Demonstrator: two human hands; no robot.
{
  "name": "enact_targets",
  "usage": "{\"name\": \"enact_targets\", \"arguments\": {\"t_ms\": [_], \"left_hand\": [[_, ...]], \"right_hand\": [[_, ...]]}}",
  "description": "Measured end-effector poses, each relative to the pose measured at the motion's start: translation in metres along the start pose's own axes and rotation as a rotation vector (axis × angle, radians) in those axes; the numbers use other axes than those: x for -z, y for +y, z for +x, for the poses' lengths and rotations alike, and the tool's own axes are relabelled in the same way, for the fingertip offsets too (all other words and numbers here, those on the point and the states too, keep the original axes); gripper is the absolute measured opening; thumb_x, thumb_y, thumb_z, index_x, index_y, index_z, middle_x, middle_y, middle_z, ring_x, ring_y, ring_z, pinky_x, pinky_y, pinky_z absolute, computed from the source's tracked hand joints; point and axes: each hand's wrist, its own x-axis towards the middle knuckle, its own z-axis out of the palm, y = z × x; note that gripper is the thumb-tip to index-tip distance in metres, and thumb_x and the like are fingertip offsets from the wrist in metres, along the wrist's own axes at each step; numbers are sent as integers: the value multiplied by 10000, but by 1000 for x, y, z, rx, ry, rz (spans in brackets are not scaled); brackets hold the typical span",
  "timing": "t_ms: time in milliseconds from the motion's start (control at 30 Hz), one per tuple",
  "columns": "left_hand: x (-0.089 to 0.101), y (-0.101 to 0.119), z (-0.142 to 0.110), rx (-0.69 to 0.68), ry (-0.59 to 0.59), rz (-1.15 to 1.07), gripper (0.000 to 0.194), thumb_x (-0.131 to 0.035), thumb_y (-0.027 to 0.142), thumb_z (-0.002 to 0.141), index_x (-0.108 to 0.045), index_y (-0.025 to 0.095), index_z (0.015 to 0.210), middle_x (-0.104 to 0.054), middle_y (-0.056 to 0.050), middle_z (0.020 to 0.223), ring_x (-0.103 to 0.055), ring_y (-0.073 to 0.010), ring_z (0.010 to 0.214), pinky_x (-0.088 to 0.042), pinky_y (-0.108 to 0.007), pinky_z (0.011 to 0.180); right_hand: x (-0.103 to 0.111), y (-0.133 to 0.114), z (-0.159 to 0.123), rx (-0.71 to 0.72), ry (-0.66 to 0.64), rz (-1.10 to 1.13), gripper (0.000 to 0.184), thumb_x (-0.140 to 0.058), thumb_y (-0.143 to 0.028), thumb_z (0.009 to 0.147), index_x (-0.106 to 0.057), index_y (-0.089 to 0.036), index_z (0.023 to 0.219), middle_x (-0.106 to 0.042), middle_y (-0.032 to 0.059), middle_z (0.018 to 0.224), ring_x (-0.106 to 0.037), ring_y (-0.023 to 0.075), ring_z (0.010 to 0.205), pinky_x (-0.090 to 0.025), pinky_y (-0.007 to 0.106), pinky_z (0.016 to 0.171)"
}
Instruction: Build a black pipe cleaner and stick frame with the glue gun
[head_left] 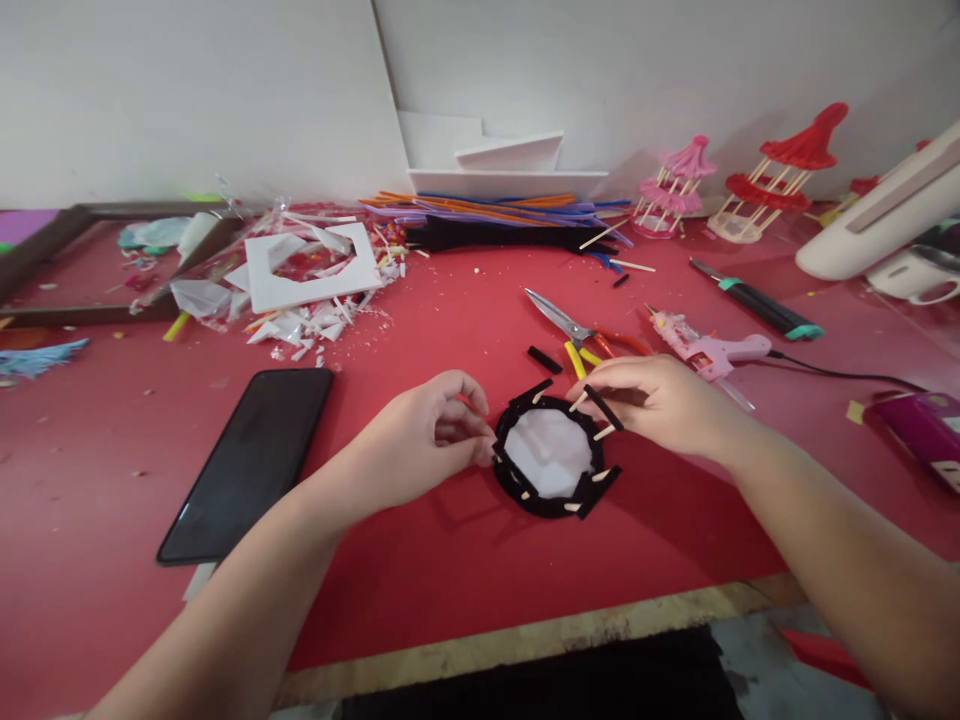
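Observation:
A small round craft base (547, 455) with a white middle and a fuzzy black rim lies on the red table. Several short wooden sticks stand up around its rim, with black pipe cleaner pieces (602, 408) laid across some of their tops. My left hand (427, 440) is at the left rim, fingers curled and thumb tip against the edge. At the upper right, my right hand (656, 405) has its fingers closed at a black strip bridging two sticks; its fingertips are partly hidden. One loose black piece (544, 360) lies just behind the base.
Scissors (562, 318), yellow-handled pliers (576, 360), a pink glue gun (701, 345) and a cutter (765, 300) lie behind my right hand. A phone (247, 465) is at left. Foam scraps (311, 265), pipe cleaners (487, 210) and two small tiered towers (780, 185) sit farther back.

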Motion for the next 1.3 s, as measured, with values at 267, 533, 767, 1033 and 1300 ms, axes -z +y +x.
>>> {"name": "enact_targets", "arguments": {"t_ms": [267,533,767,1033,1300], "left_hand": [[-1,1,0,-85,47,170,164,-698,248,780,-668,216,938,-741,-6,908,-681,-152,789,-528,-255,688],[-8,5,2,-86,-62,203,394,-705,281,852,-666,206,1237,-782,-10,994,-717,-166,908,-554,-261,815],[-8,2,1,-89,-50,234,409,-705,300,864,-671,197,1259,-785,-34,1022,-730,-184,906,-570,-274,808],[-7,-6,3,-91,-58,133,376,-744,318,831,-680,197,1182,-793,-19,944,-745,-183,862,-579,-273,776],[-9,-3,2,-143,-25,218,350,-813,231,764,-713,254,1098,-766,35,970,-704,-131,861,-538,-243,817]], "right_hand": [[-6,-7,1,141,-18,-95,184,-549,-154,925,-721,-212,897,-736,19,858,-668,135,778,-514,266,698],[-16,-8,3,183,13,-143,168,-605,-130,911,-730,-219,980,-767,22,927,-708,142,852,-548,252,766],[3,-7,-4,144,302,-255,181,-634,-239,917,-764,-254,1043,-787,25,993,-729,152,849,-571,268,747],[99,45,-43,-559,467,-691,452,-720,-60,752,-734,-197,1182,-743,127,1182,-713,242,1001,-500,360,757],[104,92,-54,-477,387,-608,467,-768,-27,620,-768,-218,1046,-779,98,1022,-735,241,874,-509,346,725]]}}
